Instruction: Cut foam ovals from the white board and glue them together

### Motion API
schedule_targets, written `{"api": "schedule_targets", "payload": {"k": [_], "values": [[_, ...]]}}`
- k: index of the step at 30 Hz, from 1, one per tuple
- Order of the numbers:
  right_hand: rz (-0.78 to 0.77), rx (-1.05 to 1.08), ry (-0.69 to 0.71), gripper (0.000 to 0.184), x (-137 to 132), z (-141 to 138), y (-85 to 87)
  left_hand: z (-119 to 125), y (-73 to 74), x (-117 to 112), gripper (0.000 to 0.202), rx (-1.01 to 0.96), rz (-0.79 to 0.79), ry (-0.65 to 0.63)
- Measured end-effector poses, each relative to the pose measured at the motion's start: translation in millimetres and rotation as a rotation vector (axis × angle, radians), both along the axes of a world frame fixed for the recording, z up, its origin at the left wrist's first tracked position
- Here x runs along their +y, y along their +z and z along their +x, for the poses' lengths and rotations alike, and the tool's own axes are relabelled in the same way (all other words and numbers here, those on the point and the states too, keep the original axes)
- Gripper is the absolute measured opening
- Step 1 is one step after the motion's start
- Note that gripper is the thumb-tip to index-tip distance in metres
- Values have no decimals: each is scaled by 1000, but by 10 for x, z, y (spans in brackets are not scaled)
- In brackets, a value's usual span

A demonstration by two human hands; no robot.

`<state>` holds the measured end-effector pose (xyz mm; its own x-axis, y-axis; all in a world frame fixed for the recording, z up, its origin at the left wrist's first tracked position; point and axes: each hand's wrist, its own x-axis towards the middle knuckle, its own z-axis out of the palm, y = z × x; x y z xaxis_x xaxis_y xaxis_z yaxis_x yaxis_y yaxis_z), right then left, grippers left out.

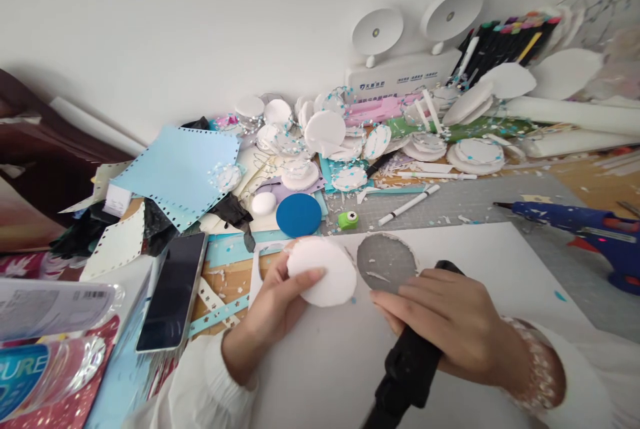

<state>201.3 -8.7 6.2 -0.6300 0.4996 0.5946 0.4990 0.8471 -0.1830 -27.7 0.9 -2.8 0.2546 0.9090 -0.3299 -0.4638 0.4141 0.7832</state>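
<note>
My left hand (277,299) is closed on a white foam disc (334,279), its thumb lying across the face. The disc's rim looks rough. My right hand (445,322) is wrapped round a long black handle-like object (407,372); its kind I cannot make out. One end of it shows above the knuckles, and the other runs off the bottom edge. Beneath both hands lies a white foam sheet (465,249). A round hole (385,261) in it, just beyond my right fingertips, shows the grey mat and a few white scraps.
Behind the sheet sit a blue disc (299,214), a green paper punch (348,218) and a white pen (409,205). A blue glue gun (585,226) lies right, on the grey cutting mat (540,192). A phone (173,292) lies left. Several white discs (325,132) are heaped behind.
</note>
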Motion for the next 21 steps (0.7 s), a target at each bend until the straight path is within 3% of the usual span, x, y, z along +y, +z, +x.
{"api": "schedule_targets", "payload": {"k": [4,6,8,11,21], "values": [[-13,-9,-35,29,13,-32,-9,-1,41,54,38,-60,-37,92],[-32,33,-58,26,18,-25,-9,-2,41,55,36,-68,-33,74],[-57,64,-75,11,20,-8,-5,-1,23,38,33,-49,-23,51],[-69,54,-64,26,18,15,-3,1,-12,0,33,-9,6,34],[-47,120,-121,19,-27,-22,-19,31,-8,-37,31,15,41,-119]]}}
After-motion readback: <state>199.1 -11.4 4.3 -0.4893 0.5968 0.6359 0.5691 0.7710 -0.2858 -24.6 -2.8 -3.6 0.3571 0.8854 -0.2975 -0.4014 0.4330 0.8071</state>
